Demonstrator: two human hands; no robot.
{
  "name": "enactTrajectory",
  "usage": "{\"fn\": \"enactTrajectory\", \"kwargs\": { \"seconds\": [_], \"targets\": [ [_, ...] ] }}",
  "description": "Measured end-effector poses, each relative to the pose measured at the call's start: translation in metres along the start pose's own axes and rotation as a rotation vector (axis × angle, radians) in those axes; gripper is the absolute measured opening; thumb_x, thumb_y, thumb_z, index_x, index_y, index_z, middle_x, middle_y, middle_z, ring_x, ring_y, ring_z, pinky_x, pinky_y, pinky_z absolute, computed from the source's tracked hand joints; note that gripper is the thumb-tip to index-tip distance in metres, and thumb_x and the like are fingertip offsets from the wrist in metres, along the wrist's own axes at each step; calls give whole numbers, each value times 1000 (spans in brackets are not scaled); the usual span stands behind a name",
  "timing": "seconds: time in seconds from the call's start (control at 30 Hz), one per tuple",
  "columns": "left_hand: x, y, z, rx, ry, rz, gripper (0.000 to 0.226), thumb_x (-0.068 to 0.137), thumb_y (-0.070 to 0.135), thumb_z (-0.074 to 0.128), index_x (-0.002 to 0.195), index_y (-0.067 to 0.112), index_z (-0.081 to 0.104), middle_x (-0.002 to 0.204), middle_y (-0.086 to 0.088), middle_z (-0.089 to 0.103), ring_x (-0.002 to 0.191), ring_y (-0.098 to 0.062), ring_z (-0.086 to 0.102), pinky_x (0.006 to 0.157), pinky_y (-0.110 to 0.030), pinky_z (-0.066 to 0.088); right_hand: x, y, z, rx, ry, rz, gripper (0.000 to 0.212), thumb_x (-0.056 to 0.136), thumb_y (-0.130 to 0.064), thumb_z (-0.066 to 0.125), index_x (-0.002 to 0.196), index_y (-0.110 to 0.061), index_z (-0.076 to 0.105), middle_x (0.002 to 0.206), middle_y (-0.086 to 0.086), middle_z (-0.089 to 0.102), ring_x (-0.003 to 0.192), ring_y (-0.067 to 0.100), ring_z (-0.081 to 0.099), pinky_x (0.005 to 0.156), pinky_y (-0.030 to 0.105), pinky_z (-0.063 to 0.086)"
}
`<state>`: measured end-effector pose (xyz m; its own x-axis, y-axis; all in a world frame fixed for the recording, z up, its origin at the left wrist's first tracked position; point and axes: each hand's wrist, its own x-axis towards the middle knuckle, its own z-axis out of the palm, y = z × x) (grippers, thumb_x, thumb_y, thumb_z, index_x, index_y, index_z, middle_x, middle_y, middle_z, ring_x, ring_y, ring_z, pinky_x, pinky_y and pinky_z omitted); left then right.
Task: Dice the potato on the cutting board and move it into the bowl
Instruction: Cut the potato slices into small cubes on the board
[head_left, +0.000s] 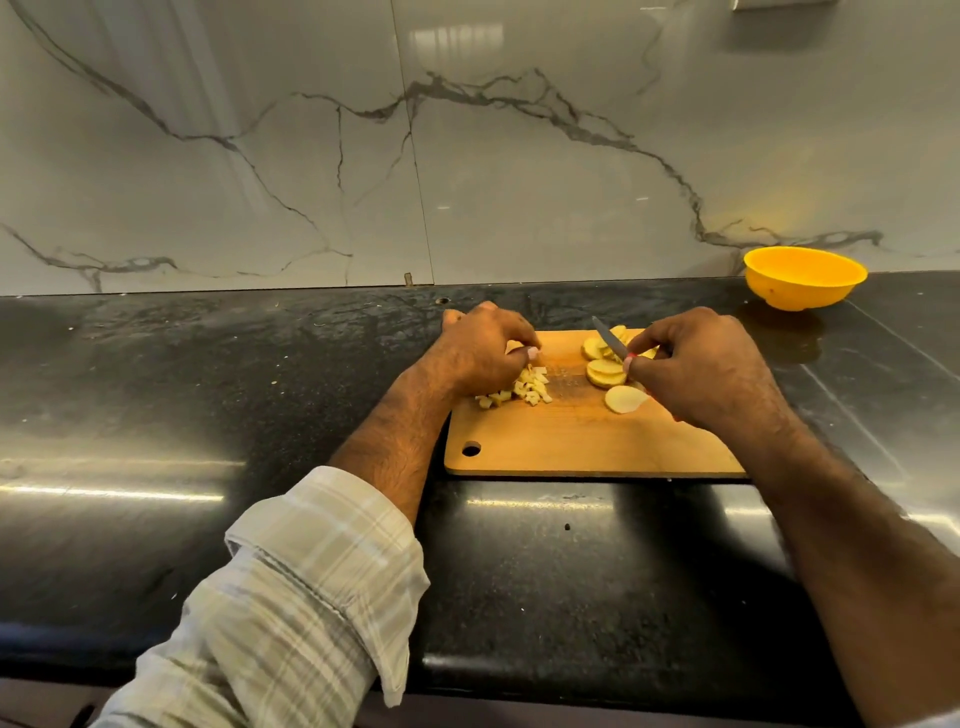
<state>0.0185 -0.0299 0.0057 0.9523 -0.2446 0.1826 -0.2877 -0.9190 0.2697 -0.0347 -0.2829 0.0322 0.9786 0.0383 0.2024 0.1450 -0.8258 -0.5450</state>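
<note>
A wooden cutting board lies on the black counter. Near its far left corner sits a small heap of diced potato, and my left hand curls over it, fingertips touching the pieces. Round potato slices lie at the far right of the board, one slice apart toward me. My right hand grips a small knife by its red handle, blade pointing away over the slices. The yellow bowl stands empty at the back right, by the wall.
The black stone counter runs wide to the left and in front of the board. A marble-patterned wall closes the back. The counter's front edge is near my body.
</note>
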Motion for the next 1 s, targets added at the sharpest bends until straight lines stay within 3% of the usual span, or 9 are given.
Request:
{"fn": "enactTrajectory", "kwargs": {
  "seconds": [0.17,0.27,0.47,0.63,0.87,1.0],
  "targets": [
    [-2,2,-4,75,30,-46,38,104,57,52,120,32,76,135,13,67,141,-15,45,119,-72,10,-2,-2,1,7,-16,-25,19,96,-34,74,113,-26,79,95,-1,71,73,16,68,62,38,65],
    [-6,21,0,-1,65,-3,32,98,60,61,111,35,75,131,13,65,138,-15,42,119,-66,13,1,2,-1,11,31,4,21,95,-34,74,113,-25,78,94,0,71,67,16,70,58,38,64],
    [-7,71,20,10,36,46,42,88,73,65,83,31,68,95,18,64,113,-9,45,114,-59,20,5,9,-2,-38,109,59,23,91,-40,75,111,-29,78,97,3,73,62,16,70,62,38,64],
    [-8,78,22,-3,6,17,47,83,77,68,81,30,67,88,19,63,113,-11,50,117,-60,16,8,12,-3,-42,116,64,24,90,-42,74,111,-31,77,98,3,74,62,16,70,62,38,65],
    [-7,75,16,-45,9,-1,28,87,58,76,85,31,69,89,17,66,105,-8,55,113,-59,23,9,11,-2,-40,96,71,23,91,-39,74,112,-31,77,96,3,73,61,16,70,61,37,65],
    [-7,85,21,-36,-13,-5,34,85,64,75,87,31,72,90,18,68,107,-7,57,114,-57,20,8,10,-2,-36,92,77,25,92,-39,75,114,-29,77,101,5,74,63,16,70,65,39,65]
  ]
}}
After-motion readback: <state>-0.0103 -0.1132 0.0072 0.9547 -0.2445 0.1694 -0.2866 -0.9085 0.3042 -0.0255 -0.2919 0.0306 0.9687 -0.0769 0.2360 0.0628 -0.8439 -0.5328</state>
